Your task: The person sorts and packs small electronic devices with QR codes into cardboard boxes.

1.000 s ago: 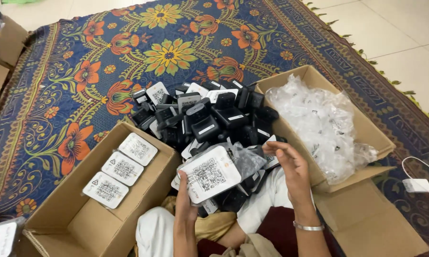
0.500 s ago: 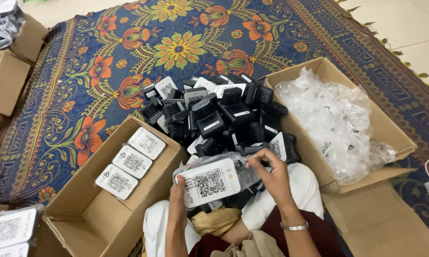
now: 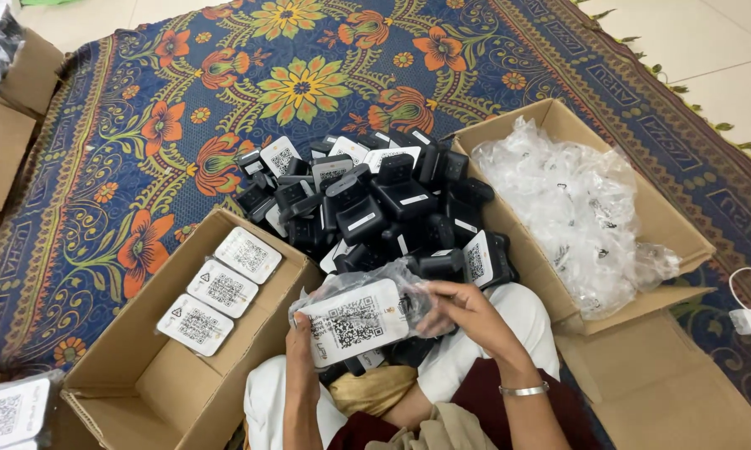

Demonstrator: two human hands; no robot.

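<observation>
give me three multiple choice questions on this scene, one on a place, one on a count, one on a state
1. Where is the heap of small black devices?
A. on the patterned floral rug
B. on a shelf
C. in a sink

2. How many bagged white-labelled devices lie in the open brown cardboard box?
A. one
B. three
C. six

3. The white-labelled device in a clear plastic bag is:
A. lying alone on the rug
B. held by both the left hand and right hand
C. taped shut

Answers: 1 A, it rests on the rug; 2 B, three in a row; 3 B, both hands grip it.
</observation>
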